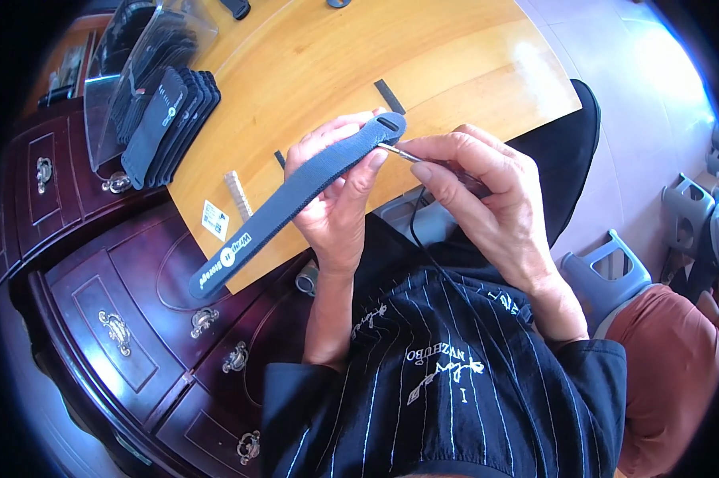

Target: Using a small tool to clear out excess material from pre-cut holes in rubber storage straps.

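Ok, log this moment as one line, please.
left hand: holds dark strap | right hand: holds thin metal-tipped tool at strap's slotted end | wooden table

Two hands are seen, the left hand (331, 191) and the right hand (487, 199), with one long dark strap (296, 195) and one thin metal-tipped tool (423, 159) between them. One stack of folded dark straps (168, 119) is counted on the surface (455, 56), perhaps five or six, beside two clear bags (128, 56). Two small dark strips (389, 95) and one white tag (214, 219) are also counted.
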Available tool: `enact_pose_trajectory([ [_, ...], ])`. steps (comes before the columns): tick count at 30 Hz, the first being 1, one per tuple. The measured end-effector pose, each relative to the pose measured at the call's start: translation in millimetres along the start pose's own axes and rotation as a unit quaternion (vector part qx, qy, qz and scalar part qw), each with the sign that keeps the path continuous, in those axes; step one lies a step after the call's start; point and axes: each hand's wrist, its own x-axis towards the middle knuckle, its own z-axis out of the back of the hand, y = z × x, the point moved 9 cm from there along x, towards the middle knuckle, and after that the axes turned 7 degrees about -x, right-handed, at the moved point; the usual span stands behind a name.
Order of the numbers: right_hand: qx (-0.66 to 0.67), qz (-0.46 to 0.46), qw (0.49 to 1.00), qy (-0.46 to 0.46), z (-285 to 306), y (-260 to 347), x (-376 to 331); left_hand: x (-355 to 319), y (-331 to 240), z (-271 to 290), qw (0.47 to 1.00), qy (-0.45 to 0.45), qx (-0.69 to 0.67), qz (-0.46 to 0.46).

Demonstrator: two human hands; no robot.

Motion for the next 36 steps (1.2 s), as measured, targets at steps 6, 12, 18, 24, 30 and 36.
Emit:
enact_pose_trajectory([
  [6,-0.193,0.084,0.976,-0.063,0,17,-2,1,-10,1,0.992,0.004,0.114,-0.056],
  [12,0.245,-0.148,0.956,0.057,-23,-32,-1,1,-30,-10,0.949,0.072,0.249,-0.181],
  [18,-0.183,0.103,0.974,-0.082,-11,6,0,0,-18,-14,0.916,0.075,0.343,-0.194],
  [24,0.356,-0.204,0.91,0.059,-47,-40,2,-3,-35,-7,0.908,0.042,0.329,-0.257],
  [30,-0.196,0.118,0.969,-0.097,-21,5,8,-5,-22,-5,0.905,0.042,0.339,-0.252],
  [36,0.071,-0.054,0.996,-0.031,-42,-30,13,-10,-21,-2,0.882,0.033,0.357,-0.305],
])
